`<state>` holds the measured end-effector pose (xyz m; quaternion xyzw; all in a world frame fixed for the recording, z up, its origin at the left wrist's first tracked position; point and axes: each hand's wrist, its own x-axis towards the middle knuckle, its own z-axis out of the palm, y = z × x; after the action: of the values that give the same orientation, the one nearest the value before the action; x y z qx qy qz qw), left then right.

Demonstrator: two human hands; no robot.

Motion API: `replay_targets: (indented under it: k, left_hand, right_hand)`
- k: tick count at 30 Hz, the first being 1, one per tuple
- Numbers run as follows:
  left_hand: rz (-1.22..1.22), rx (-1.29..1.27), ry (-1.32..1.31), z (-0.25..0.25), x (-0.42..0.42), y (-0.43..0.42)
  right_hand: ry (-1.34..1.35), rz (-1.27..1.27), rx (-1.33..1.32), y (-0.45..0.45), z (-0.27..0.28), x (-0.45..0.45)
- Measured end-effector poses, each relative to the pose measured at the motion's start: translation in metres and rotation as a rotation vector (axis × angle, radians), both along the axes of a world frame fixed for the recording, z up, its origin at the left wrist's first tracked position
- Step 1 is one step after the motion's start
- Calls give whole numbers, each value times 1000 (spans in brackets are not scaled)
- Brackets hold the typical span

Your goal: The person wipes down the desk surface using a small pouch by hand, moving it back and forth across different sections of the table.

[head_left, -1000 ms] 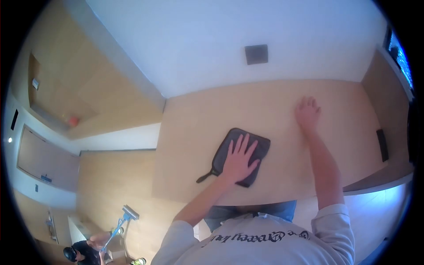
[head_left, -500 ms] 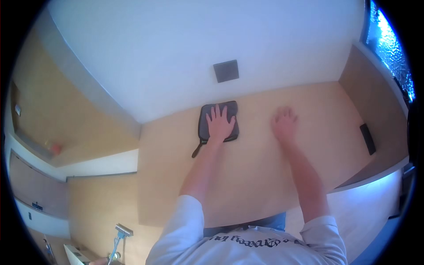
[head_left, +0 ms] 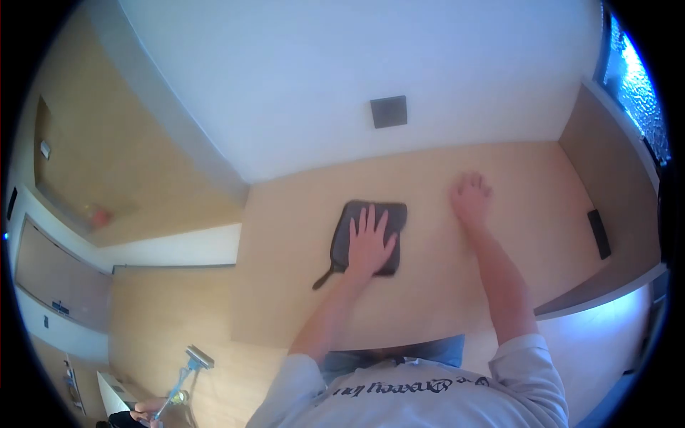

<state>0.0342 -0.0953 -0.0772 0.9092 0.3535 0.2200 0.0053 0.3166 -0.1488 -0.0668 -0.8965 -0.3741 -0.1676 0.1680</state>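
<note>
My left hand lies flat with its fingers spread on a dark zip pouch. The pouch is roughly square, with a short strap trailing from its near left corner. It rests on the light wooden tabletop, and my palm hides much of its middle. To the right and farther back, my right hand is on or just above the bare wood, holding nothing. Its fingers are apart and slightly bent.
A white wall with a grey square plate borders the table's far side. A black bar-shaped object sits at the right, by a wooden side panel. On the lower left, a person's hand is by a blue-handled mop over the floor.
The pouch has slid across the tabletop toward my body under my left hand. My right hand stays near the same spot, less blurred. The view has shifted slightly.
</note>
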Motion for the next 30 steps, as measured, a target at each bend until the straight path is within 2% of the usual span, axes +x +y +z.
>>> replay_targets:
  k: [6, 13, 18, 22, 30]
  left_hand:
    - [-35, -43, 92, 0, -77, -89]
    - [-41, -125, 125, 10, -89, -139]
    - [-53, -127, 122, 11, -89, -129]
    - [-116, -108, 129, 14, -80, -87]
    - [44, -52, 75, 19, 2, 18]
  right_hand:
    - [2, -5, -5, 11, -3, -11]
    - [-37, -25, 15, 12, -3, -5]
    - [-21, -20, 27, 11, -2, -6]
    - [2, -17, -1, 3, 5, -9]
    - [40, -44, -92, -18, 28, -12]
